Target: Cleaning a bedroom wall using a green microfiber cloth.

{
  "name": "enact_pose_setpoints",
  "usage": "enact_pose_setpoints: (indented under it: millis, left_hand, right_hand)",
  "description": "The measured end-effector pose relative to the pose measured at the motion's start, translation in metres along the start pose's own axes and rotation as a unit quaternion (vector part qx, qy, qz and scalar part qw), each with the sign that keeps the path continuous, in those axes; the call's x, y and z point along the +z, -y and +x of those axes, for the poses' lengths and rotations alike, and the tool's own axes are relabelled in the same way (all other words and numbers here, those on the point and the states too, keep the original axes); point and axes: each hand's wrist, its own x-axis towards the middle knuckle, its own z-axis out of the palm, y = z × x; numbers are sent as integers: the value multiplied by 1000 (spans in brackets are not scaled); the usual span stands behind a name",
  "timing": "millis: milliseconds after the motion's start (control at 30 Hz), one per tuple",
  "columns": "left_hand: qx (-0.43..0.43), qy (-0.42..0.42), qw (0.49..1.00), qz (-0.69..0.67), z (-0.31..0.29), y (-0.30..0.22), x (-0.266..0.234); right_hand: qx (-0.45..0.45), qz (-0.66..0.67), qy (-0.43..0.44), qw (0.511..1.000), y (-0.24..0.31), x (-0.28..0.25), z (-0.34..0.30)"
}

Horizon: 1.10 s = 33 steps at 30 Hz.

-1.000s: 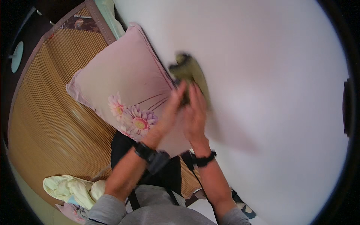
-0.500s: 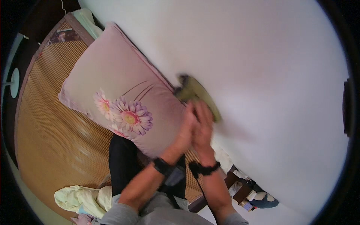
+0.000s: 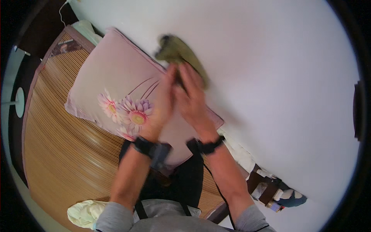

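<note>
My left hand [image 3: 165, 98] and my right hand [image 3: 192, 101] come together over the far right side of a pink pillow [image 3: 112, 69] printed with large daisies. Between their closed fingers they grip the lower part of an olive-green object [image 3: 181, 50], curved along its right side and dark at its upper left tip. Motion smears it, and its kind cannot be made out. It is raised in front of the white wall, above the pillow's far edge. Each of my wrists wears a black strap.
Under the pillow lies a brown slatted bamboo mat [image 3: 73, 147] with a cloth border. A pale yellow cloth [image 3: 87, 212] is bunched at the near left. The white wall [image 3: 270, 77] rises along the right. Shelves with small items [image 3: 266, 189] stand at the lower right.
Both hands have moved farther away and slightly left, carrying the olive-green object up along the wall. My forearms are now spread wider apart.
</note>
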Motion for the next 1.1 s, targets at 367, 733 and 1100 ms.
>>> enact_pose_setpoints:
  millis: [367, 733, 1100]
  left_hand:
    - [0, -22, 999, 32, -14, -11, 58]
    - [-140, 236, 927, 256, -151, 161, 168]
    - [59, 130, 937, 319, -15, -31, 39]
  right_hand:
    - [5, 33, -88, 996, 16, -24, -7]
    - [283, 55, -321, 902, -30, -164, -259]
    - [80, 278, -192, 938, 17, -28, -44]
